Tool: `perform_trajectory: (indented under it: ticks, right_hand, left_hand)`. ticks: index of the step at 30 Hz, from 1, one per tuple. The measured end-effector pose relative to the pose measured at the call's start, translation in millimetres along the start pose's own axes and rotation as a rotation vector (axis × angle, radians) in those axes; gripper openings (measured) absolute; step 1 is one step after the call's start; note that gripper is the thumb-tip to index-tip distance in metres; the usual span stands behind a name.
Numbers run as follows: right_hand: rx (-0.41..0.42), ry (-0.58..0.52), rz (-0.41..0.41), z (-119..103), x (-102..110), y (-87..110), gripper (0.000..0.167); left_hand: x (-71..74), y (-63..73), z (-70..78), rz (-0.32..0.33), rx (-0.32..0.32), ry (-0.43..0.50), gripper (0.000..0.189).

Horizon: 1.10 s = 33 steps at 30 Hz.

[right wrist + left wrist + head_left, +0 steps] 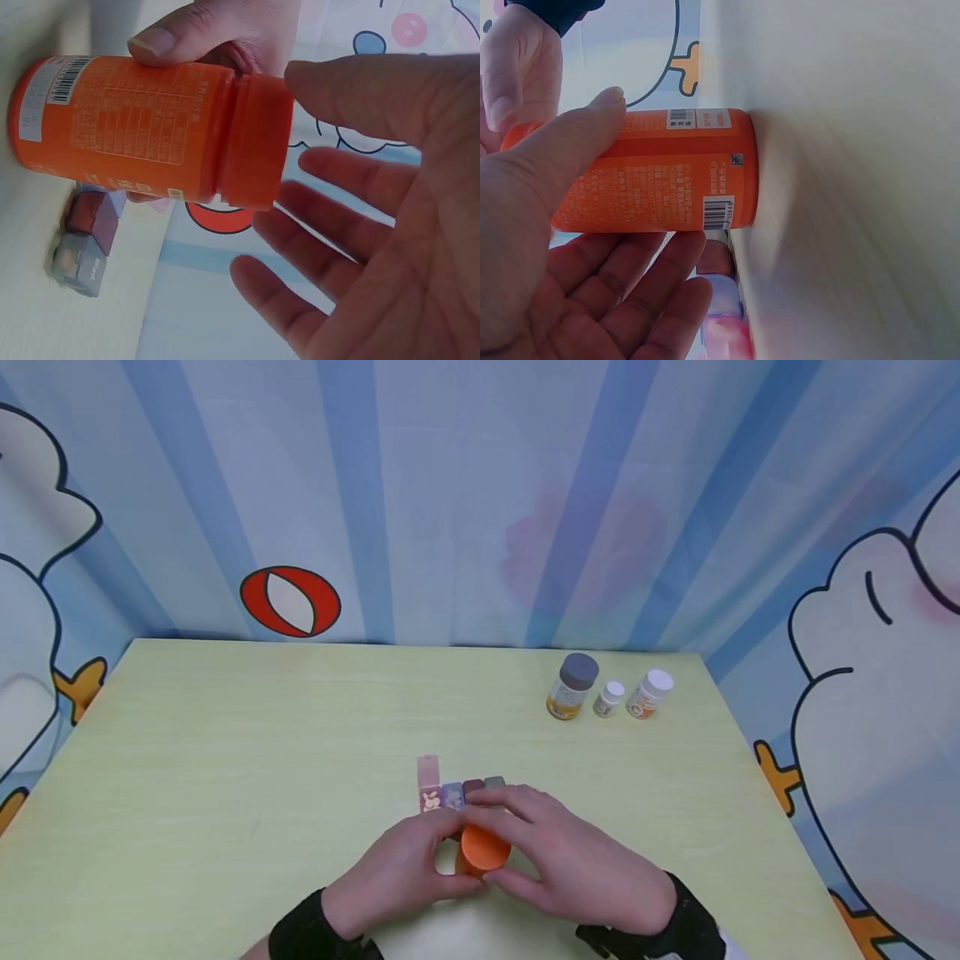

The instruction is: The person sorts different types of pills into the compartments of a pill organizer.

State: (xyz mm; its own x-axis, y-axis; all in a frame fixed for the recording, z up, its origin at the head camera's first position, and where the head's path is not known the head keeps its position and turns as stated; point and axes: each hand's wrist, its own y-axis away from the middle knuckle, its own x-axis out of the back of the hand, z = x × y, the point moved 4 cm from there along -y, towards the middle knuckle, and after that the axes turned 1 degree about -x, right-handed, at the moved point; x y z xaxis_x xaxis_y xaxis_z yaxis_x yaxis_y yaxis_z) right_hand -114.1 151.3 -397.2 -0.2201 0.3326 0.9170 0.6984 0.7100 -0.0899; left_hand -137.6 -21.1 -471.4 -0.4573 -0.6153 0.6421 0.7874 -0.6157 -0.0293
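Note:
An orange bottle (660,169) with an orange cap (486,847) stands upright on the table, its printed label and barcode facing the wrist cameras. My left hand (408,868) holds the bottle's body, thumb on one side and fingers on the other. At the top, my right hand (558,852) has its thumb and fingertips around the cap's edge; the cap still sits on the bottle. Just beyond the hands lies a row of small coloured boxes (452,795): pink, blue, maroon and grey. The pink box's lid (428,771) is raised. The hands partly hide the row.
Toward the table's back right stand three bottles: a larger one with a dark grey lid (572,687), a small white one (609,699) and a white-capped one (649,694). A striped blue curtain (457,502) with cartoon figures borders the pale wooden table (247,760).

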Motion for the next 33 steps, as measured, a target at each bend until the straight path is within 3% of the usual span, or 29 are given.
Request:
perform_trajectory:
  ticks: [4,16,21,26,33]
  right_hand:
    - [0.036,-0.004,-0.027,-0.7,-1.6,0.7,0.053]
    - [-0.077,-0.004,0.007,2.6,-6.8,-3.9,0.053]
    - [-0.018,-0.021,-0.029,2.3,-7.5,-0.9,0.060]
    - [0.026,-0.002,-0.049,1.7,-8.4,-0.3,0.054]
    - [-0.067,0.018,-0.015,4.5,-7.8,-3.3,0.050]
  left_hand:
    - [-0.1,0.1,0.0,0.002,0.004,0.001,0.050]
    - [0.6,0.3,-1.3,-0.009,0.013,0.006,0.055]
    - [0.6,1.1,-1.4,-0.013,0.038,0.000,0.057]
    - [0.2,1.1,-0.6,-0.005,0.032,0.012,0.050]
    - [0.3,0.1,-0.7,-0.006,0.008,0.022,0.053]
